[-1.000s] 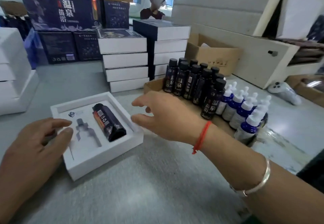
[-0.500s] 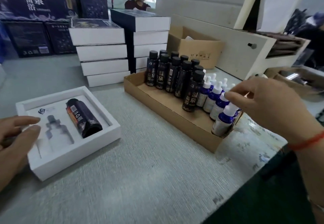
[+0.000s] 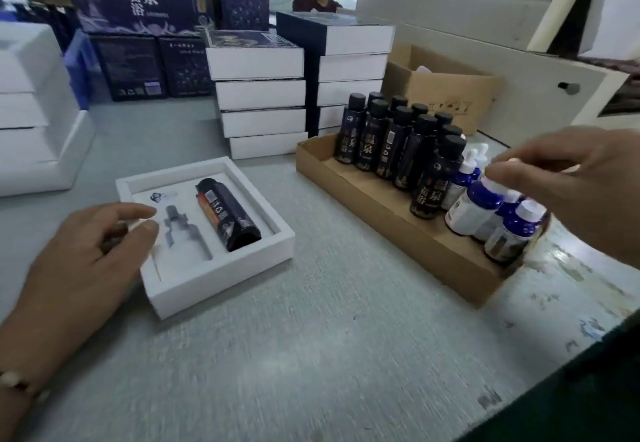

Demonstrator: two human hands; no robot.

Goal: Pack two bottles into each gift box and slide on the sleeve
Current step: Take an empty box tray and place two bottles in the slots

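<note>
Head view, right grip [image 3: 568,178] pinching dropper bottle [image 3: 476,204], left grip [image 3: 86,251] spread on gift box [image 3: 221,279]

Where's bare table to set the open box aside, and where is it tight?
Bare table lies nearer you than the white gift box and the cardboard tray, and in the strip between them. Crowded: the tray's bottles and the stacked boxes behind.
</note>
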